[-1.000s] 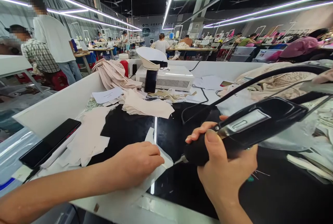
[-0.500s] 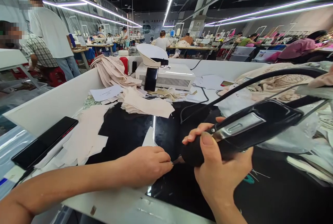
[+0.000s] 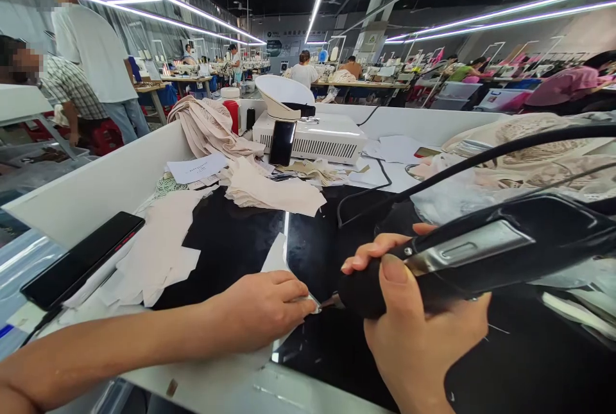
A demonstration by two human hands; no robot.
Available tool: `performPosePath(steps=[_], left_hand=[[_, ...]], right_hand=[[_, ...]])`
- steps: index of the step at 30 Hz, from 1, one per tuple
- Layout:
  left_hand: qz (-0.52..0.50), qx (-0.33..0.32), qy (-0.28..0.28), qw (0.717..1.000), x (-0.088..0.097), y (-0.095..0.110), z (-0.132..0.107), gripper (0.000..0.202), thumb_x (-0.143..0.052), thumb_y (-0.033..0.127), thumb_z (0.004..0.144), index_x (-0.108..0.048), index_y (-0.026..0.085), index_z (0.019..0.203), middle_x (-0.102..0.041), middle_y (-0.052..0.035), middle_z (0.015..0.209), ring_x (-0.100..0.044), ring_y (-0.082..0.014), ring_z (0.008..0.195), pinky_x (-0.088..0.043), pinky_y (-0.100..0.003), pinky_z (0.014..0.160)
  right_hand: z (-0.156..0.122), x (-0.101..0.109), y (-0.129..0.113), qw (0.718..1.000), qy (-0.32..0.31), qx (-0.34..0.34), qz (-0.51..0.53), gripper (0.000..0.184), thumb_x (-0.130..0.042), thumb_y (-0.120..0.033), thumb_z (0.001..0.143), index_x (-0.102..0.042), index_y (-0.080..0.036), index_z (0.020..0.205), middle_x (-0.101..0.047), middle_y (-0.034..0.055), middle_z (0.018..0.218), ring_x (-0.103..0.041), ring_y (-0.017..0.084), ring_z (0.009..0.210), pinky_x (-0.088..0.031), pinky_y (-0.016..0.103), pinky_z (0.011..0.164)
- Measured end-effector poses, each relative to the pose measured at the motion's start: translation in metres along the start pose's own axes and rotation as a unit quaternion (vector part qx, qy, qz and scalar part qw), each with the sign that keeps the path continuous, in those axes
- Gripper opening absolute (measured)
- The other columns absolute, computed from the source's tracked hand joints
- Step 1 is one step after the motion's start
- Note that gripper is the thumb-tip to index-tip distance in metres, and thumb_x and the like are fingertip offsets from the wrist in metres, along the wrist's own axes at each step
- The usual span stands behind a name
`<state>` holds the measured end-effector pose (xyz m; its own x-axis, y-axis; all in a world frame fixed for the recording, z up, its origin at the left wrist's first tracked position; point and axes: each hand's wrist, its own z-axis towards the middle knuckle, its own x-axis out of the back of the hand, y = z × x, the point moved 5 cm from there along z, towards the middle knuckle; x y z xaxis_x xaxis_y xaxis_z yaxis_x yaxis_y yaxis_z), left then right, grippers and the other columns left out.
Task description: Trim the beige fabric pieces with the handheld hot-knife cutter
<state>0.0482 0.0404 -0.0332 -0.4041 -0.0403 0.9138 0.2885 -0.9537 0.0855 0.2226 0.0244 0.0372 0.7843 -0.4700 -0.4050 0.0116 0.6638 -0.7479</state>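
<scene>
My left hand [image 3: 260, 308] rests low over the black tabletop [image 3: 226, 241], its fingers pinched on a small pale fabric piece [image 3: 274, 257]. Part of that piece sticks out above the hand, and its edge shows at the fingertips. My right hand [image 3: 418, 330] is wrapped round a black corded hand tool [image 3: 481, 257] with a silver lever along its side. The tool's thin metal tip [image 3: 332, 301] points left and comes right up to the fabric edge at my left fingertips. Whether it touches the fabric, I cannot tell.
Stacked pale fabric pieces [image 3: 269, 186] and more cut pieces [image 3: 166, 241] lie beyond and left. A phone [image 3: 81, 260] is at the left edge. Another phone [image 3: 282, 142] leans on a white vented box [image 3: 332, 135]. The tool's black cord [image 3: 462, 160] arches across the right side.
My right hand and the tool have shifted slightly right, and the tool's rear end has swung lower. More of the fabric edge shows at my left fingertips. The teal object is now out of sight.
</scene>
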Motion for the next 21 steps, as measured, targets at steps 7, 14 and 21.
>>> performPosePath(steps=[7,14,21], left_hand=[[-0.001,-0.018,-0.01,1.0,0.001,0.009,-0.008,0.024,-0.055,0.012,0.117,-0.073,0.011,0.134,-0.079,-0.0132,0.123,-0.077,-0.023,0.114,-0.066,-0.033,0.108],[-0.001,-0.01,0.002,1.0,0.006,0.012,-0.018,0.025,-0.057,0.015,0.118,-0.075,0.016,0.136,-0.077,-0.0128,0.123,-0.076,-0.0248,0.112,-0.065,-0.035,0.107],[-0.027,0.025,0.027,0.999,0.007,0.01,-0.025,0.027,-0.062,0.017,0.116,-0.078,0.022,0.137,-0.074,-0.0139,0.126,-0.072,-0.0242,0.109,-0.066,-0.036,0.104]], right_hand=[[-0.01,0.005,-0.006,1.0,-0.01,-0.024,0.004,0.049,-0.105,-0.041,0.081,-0.072,-0.027,0.115,-0.074,-0.0053,0.077,-0.071,0.018,0.06,-0.067,0.031,0.056],[-0.018,0.008,-0.014,0.999,-0.022,-0.045,0.0,0.047,-0.105,-0.041,0.081,-0.075,-0.028,0.115,-0.073,-0.0039,0.078,-0.071,0.02,0.06,-0.068,0.035,0.054],[-0.02,0.004,-0.02,0.996,-0.03,-0.084,-0.006,0.041,-0.099,-0.027,0.078,-0.074,-0.03,0.112,-0.073,-0.005,0.079,-0.073,0.022,0.063,-0.069,0.04,0.058]])
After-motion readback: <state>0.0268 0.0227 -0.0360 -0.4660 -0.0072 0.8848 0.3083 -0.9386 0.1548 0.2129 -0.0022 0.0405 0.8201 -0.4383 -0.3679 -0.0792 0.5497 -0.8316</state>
